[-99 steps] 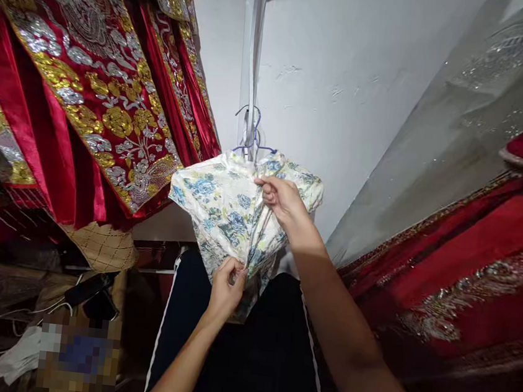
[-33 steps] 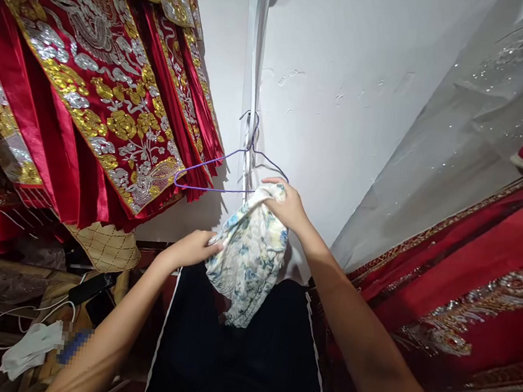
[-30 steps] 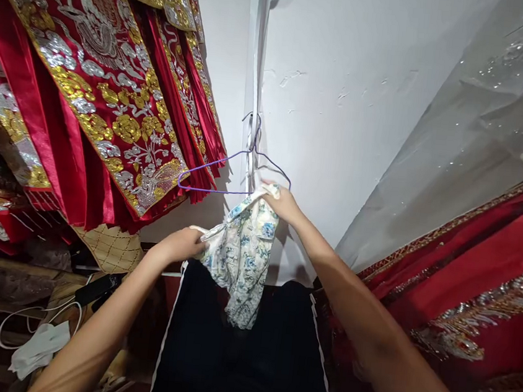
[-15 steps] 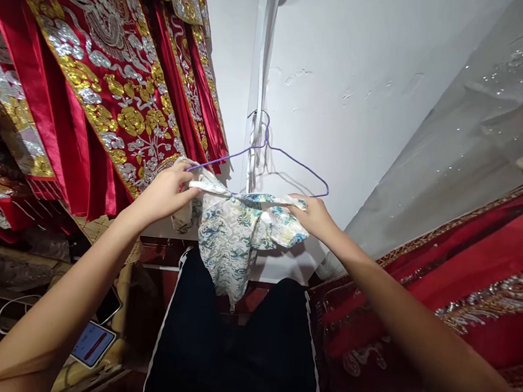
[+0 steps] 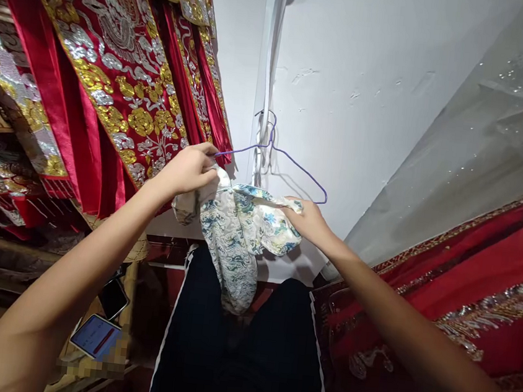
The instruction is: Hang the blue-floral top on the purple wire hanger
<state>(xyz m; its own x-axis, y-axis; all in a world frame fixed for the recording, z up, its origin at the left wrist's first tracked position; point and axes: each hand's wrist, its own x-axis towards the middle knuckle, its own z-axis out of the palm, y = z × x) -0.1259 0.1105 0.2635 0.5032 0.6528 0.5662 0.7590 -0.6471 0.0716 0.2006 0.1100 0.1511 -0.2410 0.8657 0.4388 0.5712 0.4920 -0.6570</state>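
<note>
Floral garment (image 5: 238,237) hangs bunched between both hands: left hand (image 5: 187,169) pinches its upper left edge, right hand (image 5: 308,219) pinches its right edge. Purple wire hanger (image 5: 288,158) just above, against white wall (image 5: 358,75); red embroidered cloth (image 5: 105,80) at left.

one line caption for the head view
Both hands hold a blue-flowered white cloth garment beneath a purple wire hanger.
</note>
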